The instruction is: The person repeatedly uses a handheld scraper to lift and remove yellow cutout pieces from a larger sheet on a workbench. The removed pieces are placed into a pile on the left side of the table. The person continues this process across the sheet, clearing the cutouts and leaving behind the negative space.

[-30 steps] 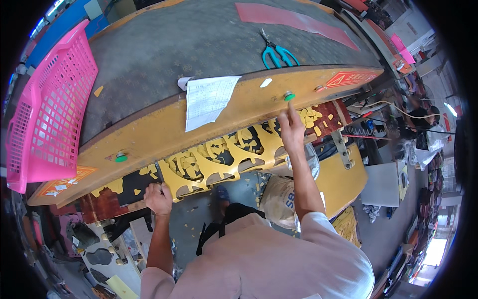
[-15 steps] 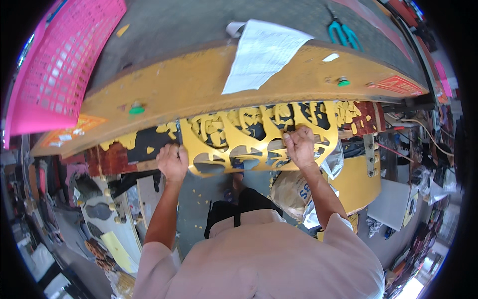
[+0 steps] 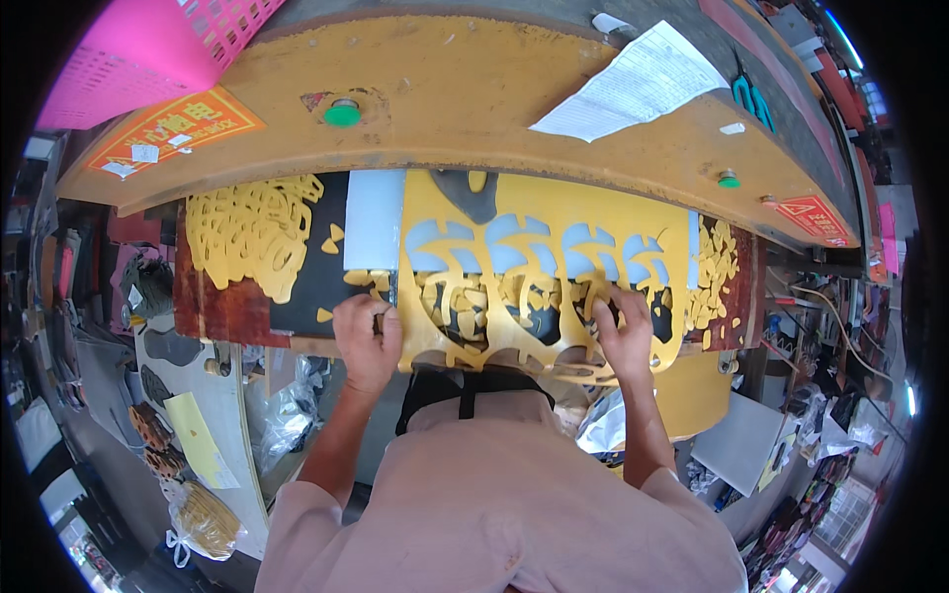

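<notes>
A yellow sheet (image 3: 573, 195) with rows of curved cut-outs lies under the press beam, its near edge hanging past the bench toward my body. My left hand (image 3: 366, 341) is closed at the sheet's left edge, fingers curled, and seems to pinch it. Toward the right, my right hand (image 3: 625, 334) grips a narrow strip between the cut-outs. A pale board (image 3: 374, 219) shows beneath the sheet at the left and through the far openings. On the sheet's far part rests a dark grey curved piece (image 3: 465, 195). Small yellow cut pieces (image 3: 465, 299) lie in the nearer openings.
The ochre beam (image 3: 474, 94) spans the bench, with green buttons (image 3: 342, 113) and a paper sheet (image 3: 638, 79). A heap of perforated yellow offcuts (image 3: 252, 232) sits at left, loose yellow pieces (image 3: 710, 272) at right. A pink basket (image 3: 148, 64) and teal-handled scissors (image 3: 751, 99) are beyond.
The view has shifted, and the beam sits higher in it. More of the yellow sheet shows, with the pale board, the grey piece and the offcut heap. Both hands still hold the sheet.
</notes>
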A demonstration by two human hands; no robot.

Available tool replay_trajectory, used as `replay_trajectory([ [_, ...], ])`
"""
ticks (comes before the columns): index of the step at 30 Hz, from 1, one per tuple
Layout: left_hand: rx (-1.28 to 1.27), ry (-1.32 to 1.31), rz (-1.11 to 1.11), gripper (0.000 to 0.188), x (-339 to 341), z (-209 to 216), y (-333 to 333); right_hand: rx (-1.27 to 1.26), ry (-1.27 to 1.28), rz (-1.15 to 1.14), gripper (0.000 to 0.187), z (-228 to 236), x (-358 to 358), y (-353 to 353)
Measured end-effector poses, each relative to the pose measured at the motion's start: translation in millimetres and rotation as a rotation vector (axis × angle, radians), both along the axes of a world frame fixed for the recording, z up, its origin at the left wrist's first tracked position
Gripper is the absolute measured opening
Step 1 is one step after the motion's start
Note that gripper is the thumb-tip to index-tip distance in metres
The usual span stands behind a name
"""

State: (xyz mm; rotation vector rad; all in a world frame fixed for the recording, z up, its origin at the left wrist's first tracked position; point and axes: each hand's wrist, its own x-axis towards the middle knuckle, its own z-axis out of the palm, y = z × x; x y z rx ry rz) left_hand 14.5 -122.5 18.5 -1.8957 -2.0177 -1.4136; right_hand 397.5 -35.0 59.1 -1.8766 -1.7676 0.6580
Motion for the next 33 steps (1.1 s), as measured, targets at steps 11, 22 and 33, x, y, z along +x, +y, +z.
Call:
replay_trajectory([
  [11,-0.028,0.059,-0.218,0.019,65.0,-41.1,42.6,0.039,-0.383,0.513,0.082,-32.7,-200.5,65.4],
  [22,-0.102,0.051,-0.209,0.029,61.9,-21.8,42.7,-0.506,0.924,0.247,0.064,30.8,-120.0,140.1],
  [33,-0.773,-0.308,-0.567,0.031,99.1,47.8,133.2,-0.572,1.246,0.208,0.06,16.1,-90.9,160.2],
])
